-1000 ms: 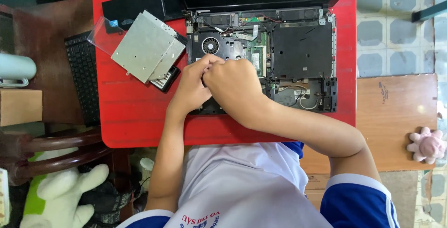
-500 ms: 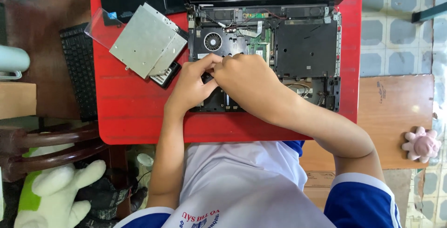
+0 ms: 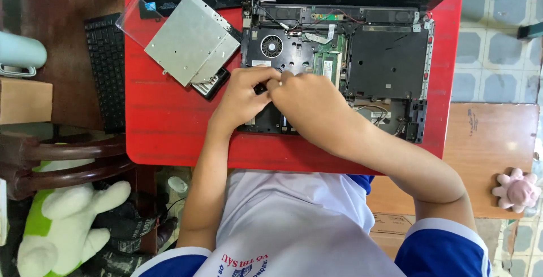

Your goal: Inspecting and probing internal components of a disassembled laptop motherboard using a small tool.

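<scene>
While both hands crowd one spot, head view shows an opened laptop (image 3: 339, 67) lying on a red tabletop (image 3: 169, 124), bottom cover off, fan (image 3: 272, 45) and green circuit board (image 3: 327, 62) bare. Left hand (image 3: 244, 93) sits curled at the laptop's near-left part, fingertips pressed together on something small and dark; what it is, cannot tell. Right hand (image 3: 308, 104) lies just beside it, fingers bent down, touching the left fingertips; its grip is hidden. Silver drive (image 3: 189, 39) rests left of the laptop, partly on a black part, near the keyboard (image 3: 104, 67) off the tabletop's left edge. Risks, judged: a slip could scrape the bare board or tug the thin wires near the hinge. A tiny piece could drop into the casing, since the hands block the view. A forearm leaning on the casing edge may flex it.
</scene>
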